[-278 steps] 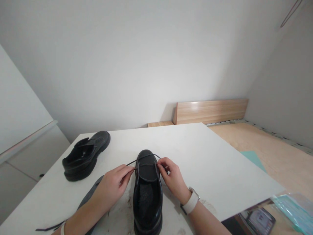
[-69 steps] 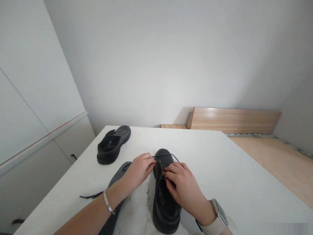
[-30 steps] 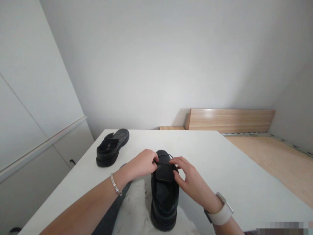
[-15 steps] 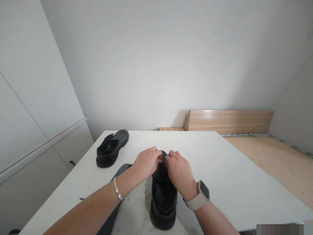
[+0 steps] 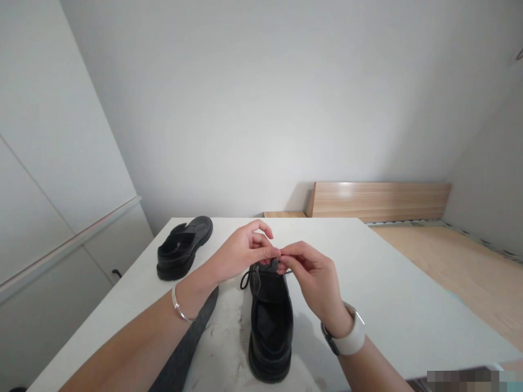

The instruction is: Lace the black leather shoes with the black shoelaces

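Note:
A black shoe stands on the white table in front of me, its heel towards me. My left hand is over its front, the thumb tip meeting the right hand's fingertips while the other fingers curl loosely. My right hand pinches at that same spot. A thin black shoelace loops out on the shoe's left side, and a bit of it shows by the right fingers. The pinched part is mostly hidden by the fingertips. Under my left forearm lies a long dark grey insole-like piece, partly covered.
A second black shoe sits at the far left of the white table. White cabinets line the left side. Behind to the right are a wooden headboard and a bed board.
Both hands have lifted and turned from pressing on the shoe's front to meeting fingertip to fingertip just above it. A lace loop now shows at the left. The shoe stays in place.

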`<state>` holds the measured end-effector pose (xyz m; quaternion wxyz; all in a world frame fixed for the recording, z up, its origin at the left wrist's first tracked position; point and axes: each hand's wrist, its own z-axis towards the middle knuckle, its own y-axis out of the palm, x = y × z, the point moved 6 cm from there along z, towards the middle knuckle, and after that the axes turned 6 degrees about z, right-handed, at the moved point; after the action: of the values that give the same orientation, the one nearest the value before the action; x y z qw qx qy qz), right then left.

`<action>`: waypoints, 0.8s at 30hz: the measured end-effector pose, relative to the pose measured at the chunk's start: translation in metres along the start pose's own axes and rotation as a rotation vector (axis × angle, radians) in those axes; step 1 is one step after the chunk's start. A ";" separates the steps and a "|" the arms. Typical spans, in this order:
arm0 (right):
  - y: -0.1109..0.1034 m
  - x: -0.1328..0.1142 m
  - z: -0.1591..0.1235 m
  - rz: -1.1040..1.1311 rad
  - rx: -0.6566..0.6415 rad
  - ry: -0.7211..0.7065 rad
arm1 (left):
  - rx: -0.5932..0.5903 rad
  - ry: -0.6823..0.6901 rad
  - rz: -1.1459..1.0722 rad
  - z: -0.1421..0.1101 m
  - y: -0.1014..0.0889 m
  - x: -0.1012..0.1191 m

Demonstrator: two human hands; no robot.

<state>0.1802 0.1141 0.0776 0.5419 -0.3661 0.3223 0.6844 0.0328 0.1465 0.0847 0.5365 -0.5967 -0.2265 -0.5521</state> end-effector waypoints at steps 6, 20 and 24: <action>-0.006 -0.021 0.003 -0.210 -0.041 -0.158 | 0.008 -0.261 0.377 0.013 -0.009 -0.105; 0.017 -0.025 -0.014 -0.248 -0.162 -0.184 | -0.111 -0.395 0.673 0.046 -0.007 -0.170; 0.017 -0.024 -0.014 -0.261 -0.172 -0.180 | -0.097 -0.370 0.637 0.052 -0.003 -0.173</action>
<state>0.1691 0.0864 0.0915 0.6194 -0.3869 0.1626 0.6635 0.0018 0.2490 -0.0606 0.6026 -0.7517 -0.0960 -0.2502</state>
